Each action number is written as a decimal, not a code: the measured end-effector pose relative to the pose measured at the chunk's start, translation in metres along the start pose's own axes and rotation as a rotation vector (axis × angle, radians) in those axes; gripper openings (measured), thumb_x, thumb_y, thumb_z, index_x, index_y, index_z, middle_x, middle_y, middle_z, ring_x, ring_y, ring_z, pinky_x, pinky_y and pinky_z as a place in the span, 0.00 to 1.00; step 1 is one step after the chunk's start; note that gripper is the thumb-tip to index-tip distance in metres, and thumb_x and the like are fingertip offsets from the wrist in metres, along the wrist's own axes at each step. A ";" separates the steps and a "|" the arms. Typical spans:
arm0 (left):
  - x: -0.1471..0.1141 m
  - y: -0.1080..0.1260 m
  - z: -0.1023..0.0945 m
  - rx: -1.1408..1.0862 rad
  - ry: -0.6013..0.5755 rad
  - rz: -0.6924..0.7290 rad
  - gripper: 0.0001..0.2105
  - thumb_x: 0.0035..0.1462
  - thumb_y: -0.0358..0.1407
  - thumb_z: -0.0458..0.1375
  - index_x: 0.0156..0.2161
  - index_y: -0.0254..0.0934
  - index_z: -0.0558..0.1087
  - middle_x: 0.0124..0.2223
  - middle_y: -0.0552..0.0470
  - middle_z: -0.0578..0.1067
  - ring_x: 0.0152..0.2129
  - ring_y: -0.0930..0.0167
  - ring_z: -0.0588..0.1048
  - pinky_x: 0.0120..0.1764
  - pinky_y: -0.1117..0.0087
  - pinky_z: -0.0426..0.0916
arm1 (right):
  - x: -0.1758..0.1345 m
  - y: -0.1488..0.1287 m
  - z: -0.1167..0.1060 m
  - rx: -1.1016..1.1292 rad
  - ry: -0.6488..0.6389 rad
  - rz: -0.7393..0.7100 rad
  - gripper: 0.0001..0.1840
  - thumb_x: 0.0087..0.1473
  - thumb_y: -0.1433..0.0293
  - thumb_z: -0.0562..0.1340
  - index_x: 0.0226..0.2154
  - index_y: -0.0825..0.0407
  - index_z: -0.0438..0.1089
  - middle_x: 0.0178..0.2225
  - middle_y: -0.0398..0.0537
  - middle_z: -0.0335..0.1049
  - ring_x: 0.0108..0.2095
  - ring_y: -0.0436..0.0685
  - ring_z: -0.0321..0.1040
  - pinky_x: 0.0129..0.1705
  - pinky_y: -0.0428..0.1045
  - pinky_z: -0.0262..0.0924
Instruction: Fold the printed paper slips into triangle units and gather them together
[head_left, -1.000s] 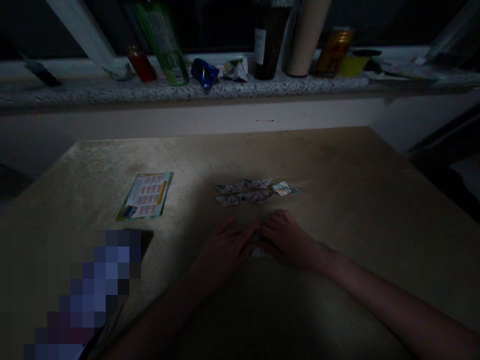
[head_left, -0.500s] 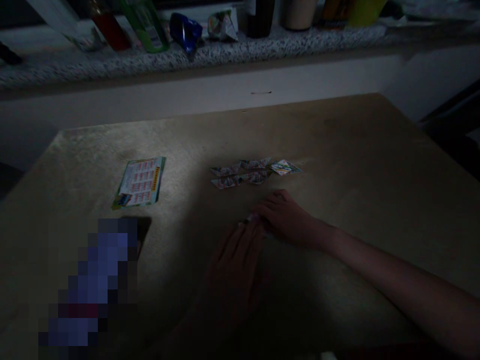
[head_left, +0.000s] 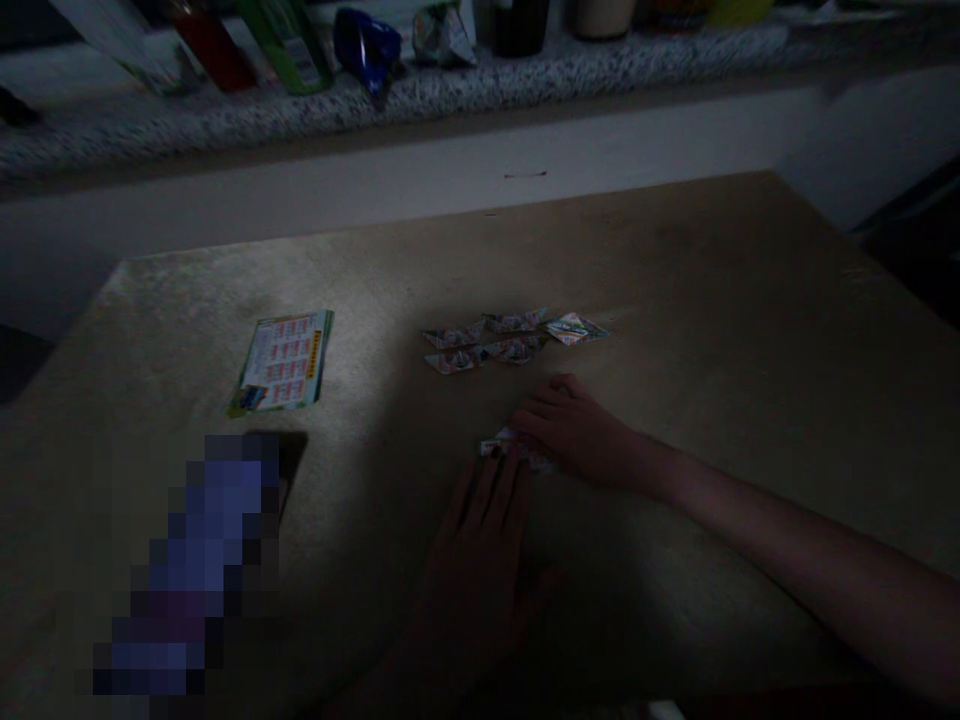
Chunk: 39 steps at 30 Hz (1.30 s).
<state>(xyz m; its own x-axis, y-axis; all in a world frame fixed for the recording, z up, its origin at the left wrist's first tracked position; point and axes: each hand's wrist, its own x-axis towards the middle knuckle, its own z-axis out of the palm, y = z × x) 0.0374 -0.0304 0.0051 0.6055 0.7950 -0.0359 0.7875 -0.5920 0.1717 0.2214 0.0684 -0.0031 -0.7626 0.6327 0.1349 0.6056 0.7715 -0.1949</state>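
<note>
A small piece of folded printed paper (head_left: 491, 446) lies flat on the table, mostly covered by my hands. My left hand (head_left: 480, 550) is stretched out palm down, its fingertips at the paper's near edge and its thumb spread to the right. From the right, my right hand (head_left: 574, 432) bears down on the paper with fingers bent and close together; their tips are hidden. Just beyond are several folded paper pieces shaped like little boats (head_left: 454, 360), and a diamond-shaped folded paper (head_left: 576, 329) at the right end of their rows.
Printed calendar cards (head_left: 283, 362) lie in a stack on the table (head_left: 712, 330) at left. Nearer is a pixelated bluish object (head_left: 202, 560) with a dark edge. A granite sill (head_left: 450, 85) behind carries a green bottle (head_left: 289, 50), a crumpled blue packet (head_left: 367, 45) and other containers.
My left hand has drawn back slightly towards me, so more of the folded paper shows. My right hand stays on it in nearly the same place. The view has shifted a little.
</note>
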 end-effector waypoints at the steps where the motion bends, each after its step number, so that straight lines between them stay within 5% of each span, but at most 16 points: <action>1: 0.000 0.000 0.000 0.007 -0.003 -0.009 0.37 0.59 0.51 0.47 0.65 0.27 0.45 0.67 0.41 0.46 0.63 0.59 0.44 0.61 0.55 0.41 | 0.000 0.000 0.000 -0.005 -0.006 -0.008 0.06 0.60 0.74 0.54 0.37 0.53 0.65 0.33 0.49 0.70 0.39 0.58 0.61 0.46 0.54 0.43; 29: 0.005 -0.012 -0.001 0.026 0.027 0.011 0.40 0.57 0.53 0.48 0.65 0.25 0.45 0.66 0.40 0.49 0.62 0.59 0.48 0.61 0.57 0.39 | 0.003 0.002 -0.006 0.041 -0.041 -0.024 0.07 0.57 0.75 0.57 0.40 0.53 0.65 0.34 0.47 0.70 0.39 0.58 0.60 0.45 0.54 0.46; 34: 0.007 -0.012 0.000 0.021 0.035 0.010 0.41 0.55 0.55 0.49 0.64 0.25 0.47 0.66 0.39 0.50 0.62 0.58 0.50 0.61 0.56 0.40 | -0.007 -0.003 -0.004 -0.079 0.125 -0.025 0.07 0.58 0.74 0.56 0.39 0.53 0.68 0.35 0.47 0.71 0.38 0.57 0.62 0.47 0.56 0.50; 37: 0.005 -0.013 0.002 0.015 0.062 0.023 0.39 0.56 0.53 0.49 0.63 0.24 0.51 0.65 0.38 0.53 0.62 0.58 0.50 0.61 0.57 0.41 | -0.026 -0.017 -0.005 -0.136 0.292 -0.050 0.15 0.59 0.71 0.57 0.49 0.53 0.66 0.47 0.50 0.70 0.48 0.58 0.60 0.56 0.59 0.44; 39: 0.004 -0.013 0.003 0.017 0.072 0.035 0.39 0.56 0.53 0.50 0.63 0.24 0.52 0.64 0.37 0.54 0.62 0.58 0.50 0.61 0.57 0.42 | -0.038 -0.028 -0.006 -0.153 0.247 0.007 0.19 0.59 0.64 0.56 0.52 0.53 0.64 0.53 0.51 0.66 0.53 0.60 0.57 0.59 0.60 0.41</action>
<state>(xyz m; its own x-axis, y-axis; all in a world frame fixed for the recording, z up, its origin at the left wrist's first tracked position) 0.0302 -0.0196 -0.0001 0.6232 0.7810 0.0412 0.7682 -0.6212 0.1546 0.2346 0.0230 0.0033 -0.6913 0.6202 0.3707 0.6521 0.7565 -0.0498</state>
